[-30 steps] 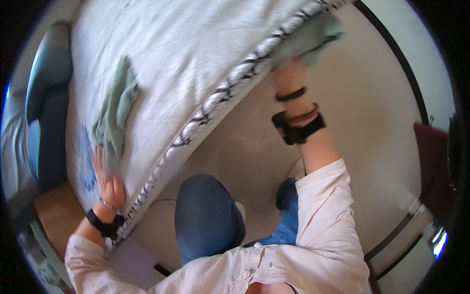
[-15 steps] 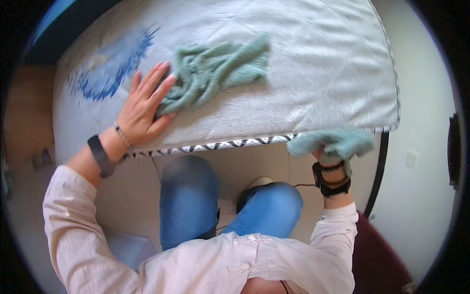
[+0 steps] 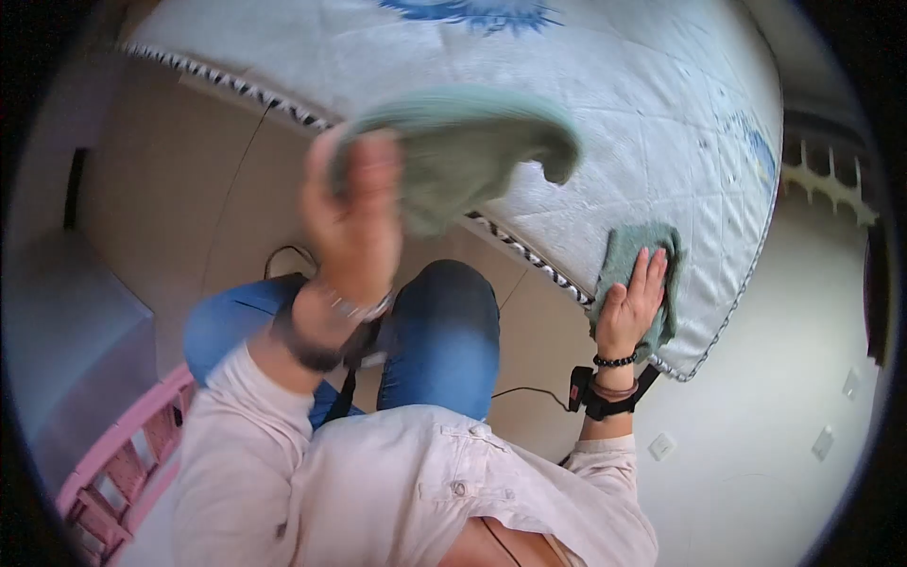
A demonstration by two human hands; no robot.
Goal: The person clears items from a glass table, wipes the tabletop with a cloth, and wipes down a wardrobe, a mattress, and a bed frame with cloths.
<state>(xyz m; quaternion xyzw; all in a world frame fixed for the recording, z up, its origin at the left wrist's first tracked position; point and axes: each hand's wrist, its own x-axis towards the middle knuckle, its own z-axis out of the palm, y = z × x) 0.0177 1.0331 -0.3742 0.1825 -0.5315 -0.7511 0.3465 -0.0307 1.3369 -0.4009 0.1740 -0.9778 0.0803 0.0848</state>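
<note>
My left hand [image 3: 354,217] is raised over the mattress's near edge, thumb and fingers closed on a green cloth [image 3: 463,151]. That cloth hangs in the air, blurred by motion, its free end curling to the right. On the corner of the white quilted mattress [image 3: 605,104] lies another green cloth [image 3: 619,250]. Flat on top of this second cloth rests my right hand [image 3: 638,307], its fingers stretched out. The mattress carries blue prints and a black-and-white patterned border.
A pink slatted frame [image 3: 128,454] stands at lower left, beside a grey box-like surface [image 3: 80,340]. A thin black cable [image 3: 529,389] runs to my right wrist. The white wall [image 3: 727,454] with switch plates rises on the right. My knees are below the mattress edge.
My left hand has gone from lying flat beside a cloth to lifting one off the mattress. My right hand's cloth, held at the edge before, now lies on the corner. The view has turned.
</note>
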